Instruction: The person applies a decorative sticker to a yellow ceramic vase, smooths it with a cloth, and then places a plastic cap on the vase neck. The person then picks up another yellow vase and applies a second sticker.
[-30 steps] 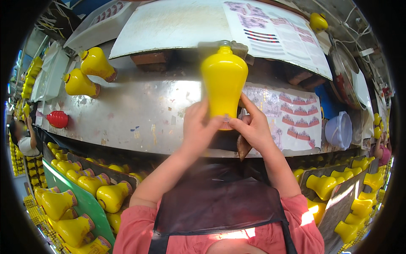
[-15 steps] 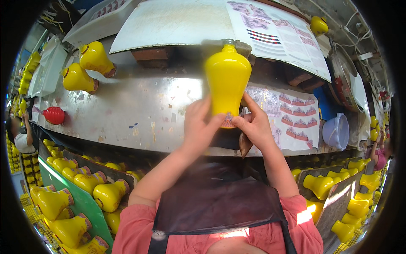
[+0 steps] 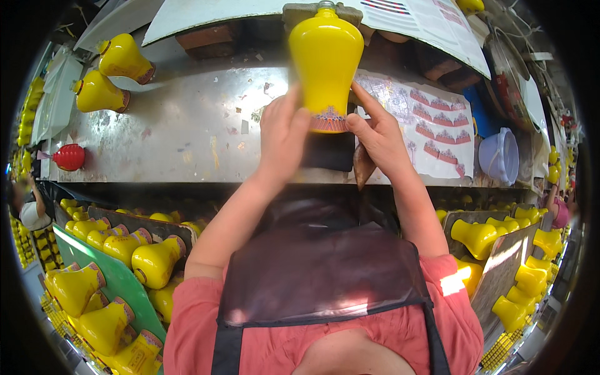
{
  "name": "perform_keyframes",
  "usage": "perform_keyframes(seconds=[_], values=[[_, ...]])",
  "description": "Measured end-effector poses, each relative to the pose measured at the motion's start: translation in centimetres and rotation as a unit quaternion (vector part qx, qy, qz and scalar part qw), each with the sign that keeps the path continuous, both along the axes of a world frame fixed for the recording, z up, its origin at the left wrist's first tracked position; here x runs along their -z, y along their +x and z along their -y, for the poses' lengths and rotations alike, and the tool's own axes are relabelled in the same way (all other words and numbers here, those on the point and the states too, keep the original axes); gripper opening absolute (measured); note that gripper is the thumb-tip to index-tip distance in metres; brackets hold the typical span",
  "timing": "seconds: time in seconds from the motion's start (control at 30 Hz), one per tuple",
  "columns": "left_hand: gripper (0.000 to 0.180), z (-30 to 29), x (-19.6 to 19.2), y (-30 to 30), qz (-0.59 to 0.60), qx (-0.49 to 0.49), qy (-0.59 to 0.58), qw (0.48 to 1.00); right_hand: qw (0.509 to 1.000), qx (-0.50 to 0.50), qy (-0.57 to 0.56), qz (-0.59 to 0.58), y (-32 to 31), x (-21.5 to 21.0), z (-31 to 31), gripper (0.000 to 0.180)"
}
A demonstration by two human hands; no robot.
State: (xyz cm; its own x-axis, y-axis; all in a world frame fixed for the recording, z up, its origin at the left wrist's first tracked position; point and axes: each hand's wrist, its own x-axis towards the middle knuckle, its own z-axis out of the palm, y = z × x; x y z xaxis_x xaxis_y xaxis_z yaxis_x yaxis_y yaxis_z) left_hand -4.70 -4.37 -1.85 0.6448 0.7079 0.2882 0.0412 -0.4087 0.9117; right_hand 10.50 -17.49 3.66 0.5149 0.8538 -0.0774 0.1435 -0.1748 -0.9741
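Note:
A glossy yellow vase (image 3: 326, 59) lies in front of me, neck pointing away against a grey block (image 3: 291, 14). A patterned blue-and-red decal band (image 3: 329, 119) wraps its foot. My left hand (image 3: 282, 132) is along the left side of the foot, slightly blurred, its fingertips partly hidden at the vase's edge. My right hand (image 3: 379, 134) grips the right side, thumb near the band and fingers against the side. Below the right palm shows a brown pointed piece (image 3: 362, 165); whether the hand holds it is unclear. A black pad (image 3: 328, 153) lies below the foot.
Two yellow vases (image 3: 103, 92) and a red ribbed container (image 3: 69, 157) stand left on the metal table (image 3: 187, 137). Decal sheets (image 3: 444, 128) and a pale bucket (image 3: 499, 156) are right. Racked vases (image 3: 156, 259) flank me. Other people are at the far sides.
My view has tilted down, so the table and vase appear higher. My left thumb has moved off the front of the foot to its left edge, uncovering more of the decal band.

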Motion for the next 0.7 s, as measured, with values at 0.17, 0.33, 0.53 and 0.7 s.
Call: perform_keyframes(seconds=[0.17, 0.33, 0.53, 0.7], values=[[0.056, 0.3, -0.1, 0.0, -0.038, 0.007, -0.004, 0.999, 0.999, 0.019, -0.035, -0.002, -0.3, 0.1, -0.4, 0.070], [0.059, 0.4, -0.2, 0.2, -0.003, 0.006, -0.027, 1.000, 0.999, 0.038, 0.014, 0.007, -0.2, 1.1, -0.7, 0.070], [0.061, 0.4, -0.2, 0.4, 0.011, -0.003, -0.075, 0.997, 0.999, 0.039, 0.015, -0.009, -0.1, 1.5, -0.7, 0.070], [0.063, 0.4, -0.1, 0.4, 0.016, 0.003, -0.100, 0.995, 0.999, 0.021, 0.034, -0.025, 0.0, 1.4, -0.6, 0.071]])
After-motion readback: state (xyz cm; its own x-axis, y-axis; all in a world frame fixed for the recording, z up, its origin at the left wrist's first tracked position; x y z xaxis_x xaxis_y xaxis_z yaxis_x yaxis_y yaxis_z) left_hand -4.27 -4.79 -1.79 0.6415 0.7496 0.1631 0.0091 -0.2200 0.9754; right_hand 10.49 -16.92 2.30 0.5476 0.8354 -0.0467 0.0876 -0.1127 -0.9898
